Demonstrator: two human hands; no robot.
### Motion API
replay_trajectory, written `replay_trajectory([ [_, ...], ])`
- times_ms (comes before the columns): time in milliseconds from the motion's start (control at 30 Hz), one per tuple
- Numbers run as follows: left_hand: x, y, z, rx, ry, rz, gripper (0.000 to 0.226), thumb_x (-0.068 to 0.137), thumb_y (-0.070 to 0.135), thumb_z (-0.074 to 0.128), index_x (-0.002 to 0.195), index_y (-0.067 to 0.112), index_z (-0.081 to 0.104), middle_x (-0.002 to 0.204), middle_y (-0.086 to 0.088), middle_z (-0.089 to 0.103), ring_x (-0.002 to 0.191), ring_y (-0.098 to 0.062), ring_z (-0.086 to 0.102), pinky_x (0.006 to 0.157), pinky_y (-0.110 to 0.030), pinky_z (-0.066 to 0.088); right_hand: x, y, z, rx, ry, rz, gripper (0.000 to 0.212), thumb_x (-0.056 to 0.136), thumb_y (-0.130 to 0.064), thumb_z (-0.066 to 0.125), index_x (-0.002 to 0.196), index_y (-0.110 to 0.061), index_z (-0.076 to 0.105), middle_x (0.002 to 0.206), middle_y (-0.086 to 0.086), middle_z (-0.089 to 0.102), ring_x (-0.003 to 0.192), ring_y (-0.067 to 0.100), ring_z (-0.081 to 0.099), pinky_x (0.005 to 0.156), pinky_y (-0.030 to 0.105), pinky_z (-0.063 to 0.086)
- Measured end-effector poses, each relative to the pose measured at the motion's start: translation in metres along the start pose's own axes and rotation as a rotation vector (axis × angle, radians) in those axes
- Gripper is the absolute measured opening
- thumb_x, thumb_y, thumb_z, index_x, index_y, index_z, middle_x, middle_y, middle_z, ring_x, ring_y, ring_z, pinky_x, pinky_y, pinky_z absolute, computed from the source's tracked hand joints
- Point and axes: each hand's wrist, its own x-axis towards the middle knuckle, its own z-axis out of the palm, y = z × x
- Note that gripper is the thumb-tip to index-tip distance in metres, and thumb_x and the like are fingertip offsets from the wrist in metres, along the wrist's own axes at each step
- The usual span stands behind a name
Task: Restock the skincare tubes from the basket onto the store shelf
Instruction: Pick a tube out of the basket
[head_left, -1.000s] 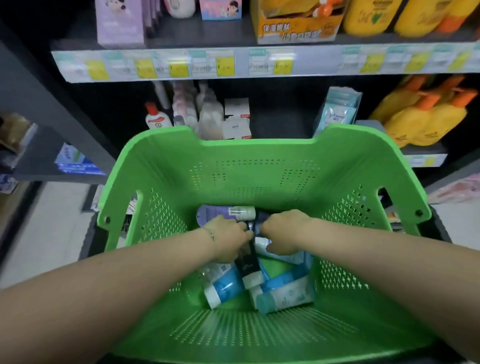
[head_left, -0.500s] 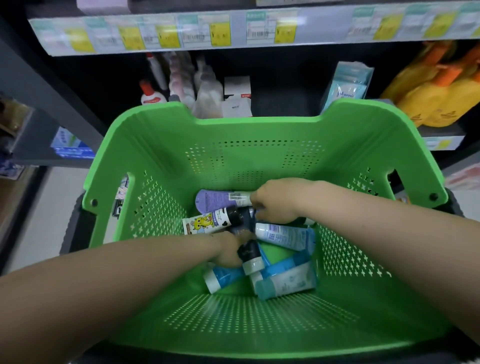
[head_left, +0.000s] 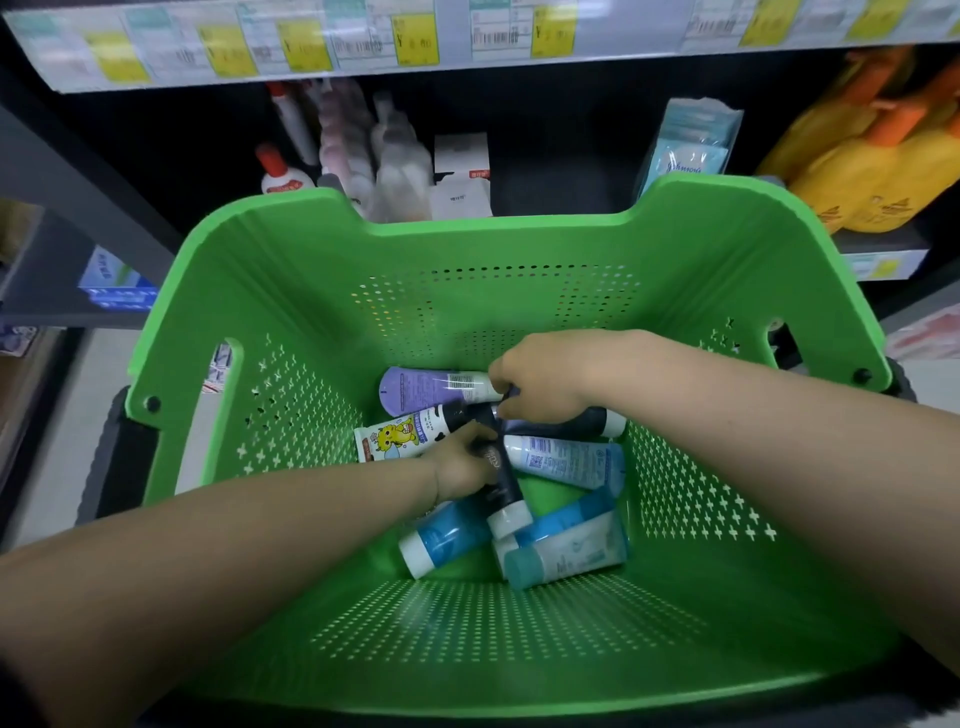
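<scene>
Restocking looks barely begun: all skincare tubes (head_left: 566, 462) in view lie in the green perforated plastic basket (head_left: 467, 649) at mid-frame, the left hand (head_left: 462, 462) curled round a black white-capped tube (head_left: 506, 488), the right hand (head_left: 545, 384) seemingly gripping a navy white-capped tube (head_left: 587, 422), and the dark store shelf (head_left: 566, 156) above awaits them.

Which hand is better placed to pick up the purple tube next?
Right. The right hand sits at the cap end of the purple tube, at the back of the basket, while the left hand is nearer the person, gripping the black tube.
</scene>
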Motion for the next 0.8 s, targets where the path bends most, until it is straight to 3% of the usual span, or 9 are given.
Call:
replay_trajectory([
  [133,0.007,-0.006,0.003,-0.143,-0.013,-0.058,0.04,0.084,0.001,0.062,0.117,0.021,0.05,0.109,-0.013,0.055,0.087,-0.03,0.061,0.08,-0.038,0.055,0.0,0.001,-0.002,0.003,0.01,-0.007,0.033,0.097,-0.036,0.045,0.118,-0.013,0.058,0.115,0.007,0.062,0.099,0.027,0.059,0.076,0.032,0.046],
  [233,0.003,-0.004,0.003,-0.17,-0.003,-0.064,0.04,0.086,0.003,0.063,0.123,0.014,0.053,0.097,-0.009,0.054,0.074,-0.02,0.049,0.076,-0.034,0.054,0.0,0.001,-0.002,0.002,0.008,-0.006,0.033,0.097,-0.036,0.045,0.118,-0.013,0.057,0.114,0.007,0.061,0.098,0.027,0.059,0.072,0.03,0.043],
  [267,0.002,-0.003,0.003,-0.19,0.011,-0.077,0.04,0.086,0.003,0.064,0.124,0.011,0.055,0.088,-0.007,0.054,0.069,-0.019,0.048,0.068,-0.028,0.056,0.0,0.002,-0.002,0.004,0.006,-0.006,0.034,0.097,-0.037,0.045,0.117,-0.013,0.057,0.113,0.007,0.061,0.097,0.027,0.059,0.071,0.03,0.042],
  [333,0.001,-0.001,0.001,-0.242,0.01,-0.081,0.041,0.085,0.0,0.064,0.124,0.008,0.058,0.074,-0.006,0.056,0.057,-0.016,0.049,0.04,-0.016,0.044,0.0,0.002,-0.003,0.002,0.005,-0.003,0.034,0.097,-0.037,0.045,0.117,-0.012,0.057,0.112,0.007,0.061,0.097,0.027,0.059,0.07,0.03,0.042],
  [367,0.0,0.0,0.002,-0.255,-0.001,-0.075,0.04,0.085,-0.003,0.063,0.124,0.007,0.059,0.072,-0.006,0.058,0.056,-0.016,0.052,0.038,-0.015,0.039,0.0,0.002,-0.003,0.002,0.004,-0.003,0.035,0.097,-0.037,0.045,0.117,-0.012,0.057,0.112,0.008,0.061,0.097,0.027,0.059,0.071,0.03,0.043],
  [467,-0.002,0.01,0.006,-0.326,-0.04,-0.09,0.045,0.085,-0.004,0.063,0.129,0.004,0.055,0.078,-0.009,0.066,0.064,-0.019,0.064,0.053,-0.021,0.047,0.001,0.003,-0.003,0.011,0.003,-0.005,0.036,0.098,-0.038,0.044,0.118,-0.011,0.058,0.112,0.007,0.061,0.097,0.026,0.059,0.074,0.032,0.045],
  [567,-0.005,0.017,0.014,-0.358,-0.098,-0.129,0.048,0.087,0.004,0.064,0.13,0.019,0.049,0.092,-0.007,0.068,0.077,-0.017,0.065,0.064,-0.027,0.047,0.001,0.004,-0.002,0.003,-0.004,0.0,0.037,0.098,-0.039,0.044,0.117,-0.011,0.058,0.11,0.007,0.061,0.096,0.026,0.059,0.071,0.031,0.043],
  [733,-0.009,0.015,0.021,-0.248,-0.048,-0.17,0.01,0.087,0.031,0.068,0.096,0.031,0.065,0.108,0.001,0.065,0.096,-0.017,0.061,0.076,-0.03,0.046,0.002,0.006,-0.002,0.004,-0.017,0.016,0.037,0.098,-0.039,0.044,0.117,-0.01,0.057,0.11,0.008,0.062,0.094,0.026,0.059,0.067,0.029,0.04],
  [800,-0.01,0.014,0.023,-0.224,0.022,-0.177,0.015,0.085,0.037,0.068,0.097,0.029,0.068,0.11,-0.002,0.067,0.097,-0.02,0.062,0.069,-0.028,0.046,0.001,0.008,-0.003,-0.011,-0.018,0.044,0.038,0.098,-0.04,0.044,0.119,-0.01,0.057,0.112,0.008,0.062,0.096,0.027,0.06,0.067,0.03,0.041],
])
